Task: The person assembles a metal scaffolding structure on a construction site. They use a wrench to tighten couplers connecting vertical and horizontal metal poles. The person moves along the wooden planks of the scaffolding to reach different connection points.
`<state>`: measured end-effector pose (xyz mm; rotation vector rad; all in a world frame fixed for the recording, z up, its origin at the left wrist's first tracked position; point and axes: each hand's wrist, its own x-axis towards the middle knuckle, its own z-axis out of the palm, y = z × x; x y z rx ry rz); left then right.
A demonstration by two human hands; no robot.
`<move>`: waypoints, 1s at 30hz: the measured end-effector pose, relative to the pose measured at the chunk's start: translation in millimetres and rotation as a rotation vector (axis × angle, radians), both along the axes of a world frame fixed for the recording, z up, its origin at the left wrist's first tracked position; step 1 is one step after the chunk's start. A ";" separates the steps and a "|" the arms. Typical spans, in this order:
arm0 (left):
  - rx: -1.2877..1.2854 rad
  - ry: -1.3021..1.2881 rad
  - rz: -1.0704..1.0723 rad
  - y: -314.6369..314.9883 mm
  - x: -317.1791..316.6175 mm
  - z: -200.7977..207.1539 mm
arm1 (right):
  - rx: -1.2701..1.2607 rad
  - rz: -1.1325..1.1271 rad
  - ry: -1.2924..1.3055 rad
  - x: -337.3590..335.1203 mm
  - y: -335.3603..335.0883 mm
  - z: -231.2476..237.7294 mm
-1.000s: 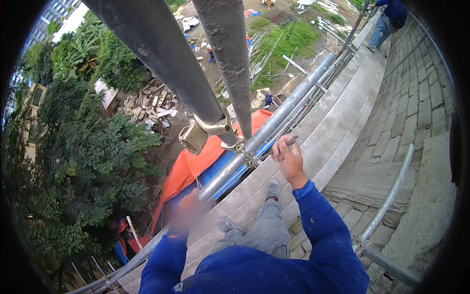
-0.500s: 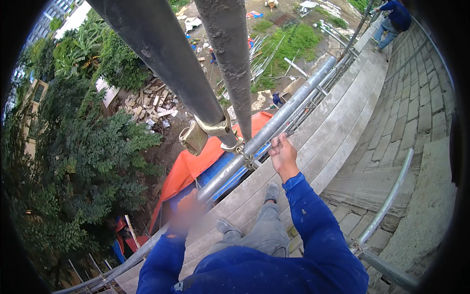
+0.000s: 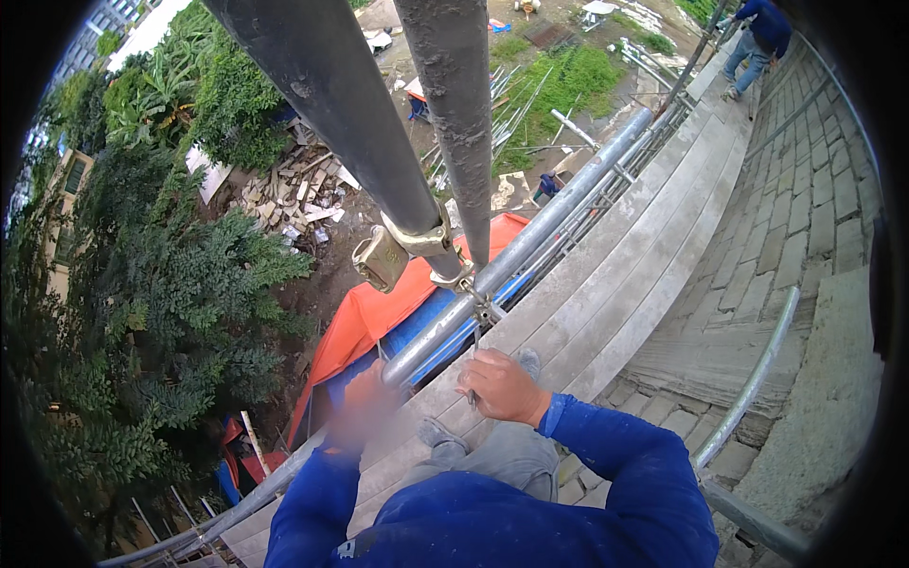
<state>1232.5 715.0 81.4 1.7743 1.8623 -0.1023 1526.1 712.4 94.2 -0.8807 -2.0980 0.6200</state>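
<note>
My right hand (image 3: pixel 507 386) is closed around a slim metal tool (image 3: pixel 472 398), whose dark end pokes out below the fingers. Its thin shaft runs up from the fist toward a clamp (image 3: pixel 487 312) on the horizontal scaffold pipe (image 3: pixel 431 336); whether it touches the clamp I cannot tell. Smeared in the picture, my left hand (image 3: pixel 365 402) lies at the same pipe further left, its fingers unreadable. Above, a swivel coupler (image 3: pixel 421 239) grips the thick slanting pole (image 3: pixel 331 104), its loose half (image 3: pixel 380 259) hanging outward. A second upright pole (image 3: pixel 454 123) stands beside it.
I stand on grey planks (image 3: pixel 606 293) high above the ground. A block wall (image 3: pixel 757 284) rises on the right, with a short pipe (image 3: pixel 753 379) near it. Another person (image 3: pixel 757 43) is at the far end. Orange sheeting (image 3: pixel 369 322) and trees (image 3: pixel 189 312) lie below left.
My right hand has come down and left, from above the planks to below the clamp, with its wrist turned inward. My left hand stays at the pipe. The far person has shifted slightly.
</note>
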 end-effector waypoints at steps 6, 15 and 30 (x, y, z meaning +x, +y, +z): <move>0.020 0.051 -0.028 -3.4 -11.0 -20.1 | -0.539 -0.377 0.796 39.0 42.8 -9.2; 0.041 0.075 -0.024 -2.1 -11.1 -23.2 | -0.893 -0.362 1.321 70.5 102.6 -43.3; 0.005 0.098 -0.054 0.4 -9.2 -23.5 | -0.167 -0.251 0.364 -2.3 39.8 -5.2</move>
